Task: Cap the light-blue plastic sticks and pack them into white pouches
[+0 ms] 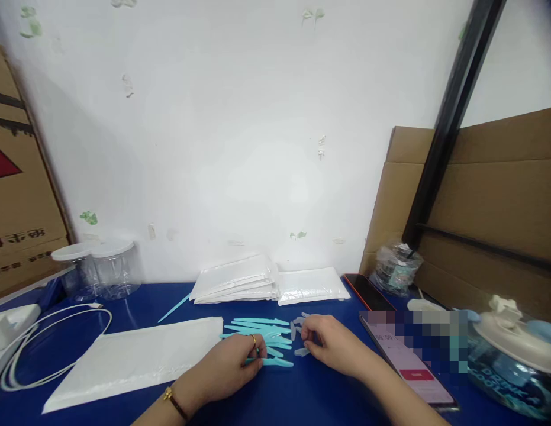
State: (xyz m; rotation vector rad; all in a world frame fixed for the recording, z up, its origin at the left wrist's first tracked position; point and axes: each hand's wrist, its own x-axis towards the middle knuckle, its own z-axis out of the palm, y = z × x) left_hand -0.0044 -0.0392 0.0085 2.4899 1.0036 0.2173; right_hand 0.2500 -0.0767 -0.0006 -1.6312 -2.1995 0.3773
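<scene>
Over the middle of the blue tabletop [266, 408], toward its front edge: left hand [233, 364], palm down, fingers bent, thumb drawn almost up to them, at the handle of the nearest teal stick [279, 362] in a loose pile of teal sticks [275, 338]. Impossible to tell a grip from a touch. Facing it, right hand [331, 340], fingers curled, thumb and index tips slightly parted, at small translucent pieces [293, 331] just right of the pile; holding or merely touching, again impossible to tell.

Beyond the right edge, bare cardboard sheet [501, 195] with black post [448, 106] before it; by the left edge, printed cardboard box [24, 201]. Close against the pile's left side, long white packet [146, 355]. Along the back edge, white padded packets [239, 278]. Partly behind the right forearm, lit phone [424, 390]. Near the left edge, looped white cable [6, 384].

By the right edge, lettered clear jug [510, 367], cream-lidded, contents unclear. At the back left corner, two clear jars [118, 275] under white lids. Toward the back right corner, plastic-wrapped cup [397, 269], contents obscured.
</scene>
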